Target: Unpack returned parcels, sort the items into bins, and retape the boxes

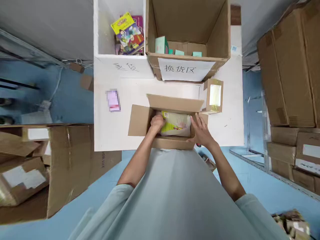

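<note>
A small open cardboard box (140, 120) sits at the near edge of the white table (112, 133), its flaps spread outward. Inside lies a plastic-wrapped packet with a yellow-green print (176, 124). My left hand (157, 122) reaches into the box and curls over the packet's left end. My right hand (201, 130) rests on the box's right wall, fingers stretched toward the packet's right end.
A white bin (120, 58) holding colourful books stands at the back left, beside a large cardboard box (220, 36) with teal packets and a paper label. A small windowed carton (214, 96) stands right of the open box. A small blurred item (113, 100) lies left. Stacked cartons (287, 83) flank both sides.
</note>
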Demonstrator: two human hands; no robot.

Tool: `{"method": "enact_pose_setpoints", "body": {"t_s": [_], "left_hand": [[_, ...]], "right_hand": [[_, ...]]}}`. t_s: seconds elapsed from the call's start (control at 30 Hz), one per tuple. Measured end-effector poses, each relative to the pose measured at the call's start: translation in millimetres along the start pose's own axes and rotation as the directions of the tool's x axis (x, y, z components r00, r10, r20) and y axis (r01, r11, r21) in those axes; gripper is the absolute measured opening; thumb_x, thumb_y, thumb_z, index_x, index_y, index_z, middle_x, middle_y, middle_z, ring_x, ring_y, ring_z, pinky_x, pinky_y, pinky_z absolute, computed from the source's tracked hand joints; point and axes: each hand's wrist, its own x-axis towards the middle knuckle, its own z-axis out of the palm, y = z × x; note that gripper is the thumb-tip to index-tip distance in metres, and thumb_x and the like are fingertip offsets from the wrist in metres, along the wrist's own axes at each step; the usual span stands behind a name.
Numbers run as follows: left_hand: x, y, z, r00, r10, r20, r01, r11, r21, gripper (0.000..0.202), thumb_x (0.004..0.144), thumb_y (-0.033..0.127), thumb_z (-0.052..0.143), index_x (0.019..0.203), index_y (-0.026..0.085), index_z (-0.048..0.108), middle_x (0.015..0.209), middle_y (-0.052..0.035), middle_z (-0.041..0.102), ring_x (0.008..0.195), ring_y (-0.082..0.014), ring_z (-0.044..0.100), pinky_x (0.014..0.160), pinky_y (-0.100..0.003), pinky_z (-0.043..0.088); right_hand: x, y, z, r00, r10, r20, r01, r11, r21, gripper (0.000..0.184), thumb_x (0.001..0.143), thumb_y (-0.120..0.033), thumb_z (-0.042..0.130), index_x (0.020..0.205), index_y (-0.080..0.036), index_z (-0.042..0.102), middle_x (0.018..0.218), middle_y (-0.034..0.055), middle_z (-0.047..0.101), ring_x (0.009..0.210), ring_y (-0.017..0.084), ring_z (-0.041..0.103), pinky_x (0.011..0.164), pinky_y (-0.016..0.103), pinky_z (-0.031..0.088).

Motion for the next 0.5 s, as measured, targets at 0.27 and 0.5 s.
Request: {"method": "enact_pose_setpoints", "body": {"t_s": [0.27, 0.5], "left_hand": [[-58.0, -2.3, -16.6, 0.968, 0.164, -0.187, -0.192, 0.972, -0.138, 0.024, 0.105, 0.039, 0.072, 0.107, 0.022, 0.088, 0.119, -0.0129, 0.089, 0.118, -0.0332, 0.083, 0.099, -0.035, 0.058], [-118.8, 2.6, -50.8, 0.926, 0.134, -0.353, -0.27, 0.888, -0.371, 0.016, 0.095, 0.032, 0.072, 0.083, 0.023, 0.07, 0.086, -0.0057, 0.083, 0.089, -0.0272, 0.08, 0.082, -0.033, 0.054]], "right_hand": [[3.2, -0.4, -0.3, 1.0, 0.024, -0.001, -0.024, 0.999, 0.036, 0.142, 0.085, -0.067, 0.096, 0.191, -0.025, 0.012, 0.197, 0.0192, -0.003, 0.183, 0.047, -0.005, 0.142, 0.073, 0.022], [-7.0, -17.8, -6.1, 0.996, -0.035, -0.086, 0.057, 0.961, 0.269, 0.127, 0.086, -0.072, 0.095, 0.186, -0.025, 0.035, 0.195, 0.0192, 0.019, 0.184, 0.043, 0.008, 0.146, 0.069, 0.021]]}}
